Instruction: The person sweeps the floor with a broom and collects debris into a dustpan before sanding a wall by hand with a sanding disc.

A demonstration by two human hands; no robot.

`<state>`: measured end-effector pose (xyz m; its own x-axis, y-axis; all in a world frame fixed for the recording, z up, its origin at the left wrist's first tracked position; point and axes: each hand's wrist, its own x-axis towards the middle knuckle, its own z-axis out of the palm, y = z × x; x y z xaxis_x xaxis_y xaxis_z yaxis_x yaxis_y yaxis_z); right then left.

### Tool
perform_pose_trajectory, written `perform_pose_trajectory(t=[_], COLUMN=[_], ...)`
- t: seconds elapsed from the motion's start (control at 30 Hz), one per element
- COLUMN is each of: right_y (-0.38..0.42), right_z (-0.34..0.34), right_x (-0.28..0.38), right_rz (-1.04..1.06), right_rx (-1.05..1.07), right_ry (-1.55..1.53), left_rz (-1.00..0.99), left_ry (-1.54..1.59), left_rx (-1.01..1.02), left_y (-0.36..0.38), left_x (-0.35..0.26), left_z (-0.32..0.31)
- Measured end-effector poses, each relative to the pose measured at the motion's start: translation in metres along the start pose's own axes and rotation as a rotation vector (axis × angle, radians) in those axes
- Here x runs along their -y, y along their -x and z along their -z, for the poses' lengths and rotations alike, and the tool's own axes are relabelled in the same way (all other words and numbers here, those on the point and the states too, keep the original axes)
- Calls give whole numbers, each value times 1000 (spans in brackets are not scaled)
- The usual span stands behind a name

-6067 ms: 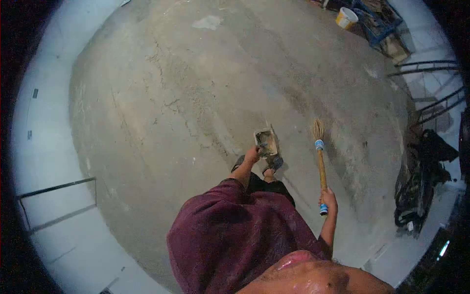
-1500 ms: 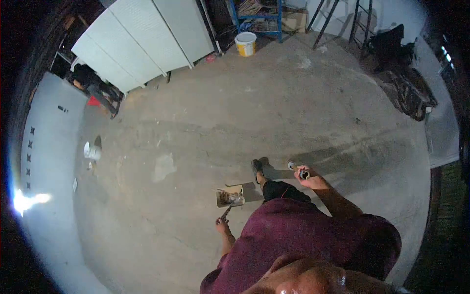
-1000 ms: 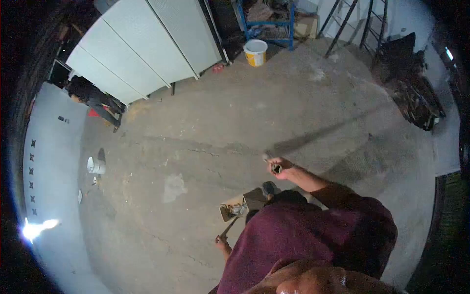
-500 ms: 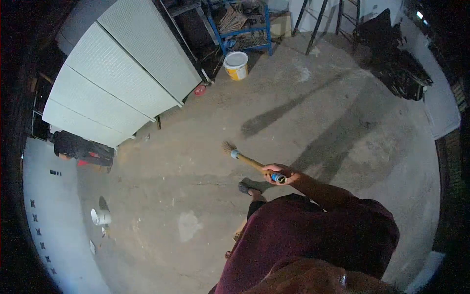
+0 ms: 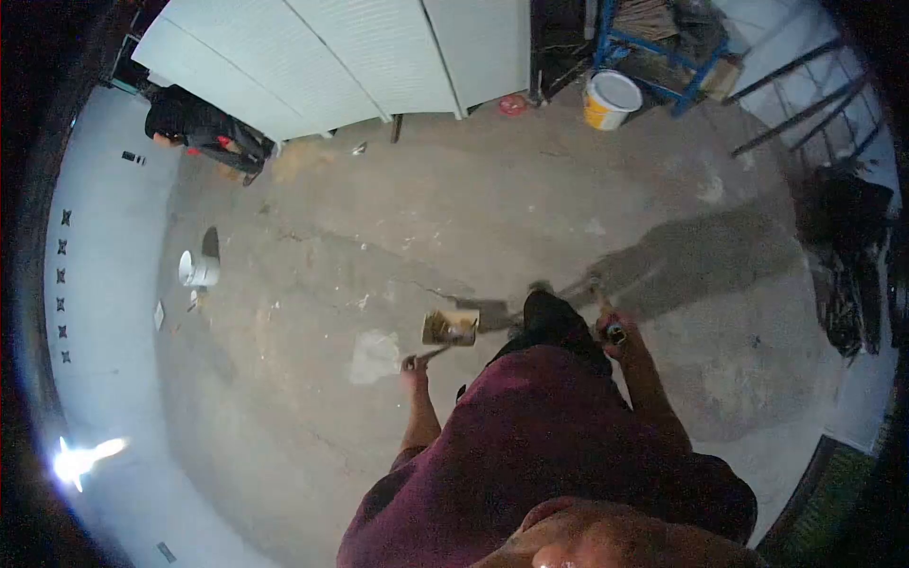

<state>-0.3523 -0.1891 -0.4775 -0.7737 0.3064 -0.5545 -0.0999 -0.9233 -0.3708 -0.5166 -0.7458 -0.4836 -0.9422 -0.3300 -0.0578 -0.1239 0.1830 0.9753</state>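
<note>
My left hand (image 5: 414, 365) is closed on the handle of a dustpan (image 5: 451, 328), a box-like tan and dark pan held over the concrete floor. On the other side of my body, my right hand (image 5: 614, 333) grips the handle of a short brush (image 5: 598, 295). Its blue-banded end points up toward me, and its far end is blurred over the floor. A pale patch (image 5: 376, 357) on the floor lies just left of the dustpan.
Another person (image 5: 204, 128) bends at the upper left beside large white panels (image 5: 369, 57). A white bucket (image 5: 199, 269) lies near the left wall. Farther off are a yellow-and-white bucket (image 5: 611, 98), a blue shelf (image 5: 691, 71), ladders and dark bags (image 5: 843, 256).
The view has swung right. My left hand and the dustpan have come into full sight at the left. My right hand with the brush is now lower at my right side.
</note>
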Motion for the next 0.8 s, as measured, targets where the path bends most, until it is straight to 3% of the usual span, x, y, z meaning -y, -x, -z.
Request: perform_pose_trajectory(t=[0.03, 0.07, 0.1, 0.13, 0.17, 0.2, 0.27, 0.3, 0.43, 0.5, 0.53, 0.6, 0.63, 0.7, 0.77, 0.8], right_y=[35, 16, 1, 3, -17, -10, 16, -27, -69, -75, -124, -125, -117, -101, -71, -61], right_z=[23, -3, -29, -19, -44, -53, -55, -95, -134, -126, -177, -200, -202, -195, -190, -191], right_x=[-6, -11, -16, -22, -26, -27, -35, -31, -27, -35, -15, -10, -16, -36, -36, -32], right_rz=[141, 197, 266, 133, 5, -19, -211, -232, -372, -460, -531, -545, -503, -600, -606, -678], right_rx=[302, 445, 585, 563, 533, 529, 68, 47, 197, 267, 362, 509, 550, 418, 372, 470], right_ry=[226, 340, 442, 254, 60, 66, -390, -390, -459, -475, -360, -216, -176, -198, -167, -109], left_rz=[-77, -141, -166, -243, -216, -191, -211, -192, -234, -340, -317, -287, -291, -322, -335, -346], left_ry=[76, -293, -368, 56, -4, -55, -84, -105, -195, 86, 75, -309, -302, -220, -356, -476], left_rx=[42, 78, -2, 74, 107, 134, 93, 84, 45, 88, 66, 0, -5, 18, 40, 48], left_y=[7, -85, -124, -98, -125, -126, -98, -136, -178, -189, -224, -208, -213, -235, -191, -172], left_x=[36, 26, 66, 55, 37, 34, 31, 4, -4, 22, -13, -70, -47, -7, -31, -48], left_z=[16, -8, 1, -6, -26, -31, -32, -53, -73, -69, -91, -97, -86, -73, -67, -67])
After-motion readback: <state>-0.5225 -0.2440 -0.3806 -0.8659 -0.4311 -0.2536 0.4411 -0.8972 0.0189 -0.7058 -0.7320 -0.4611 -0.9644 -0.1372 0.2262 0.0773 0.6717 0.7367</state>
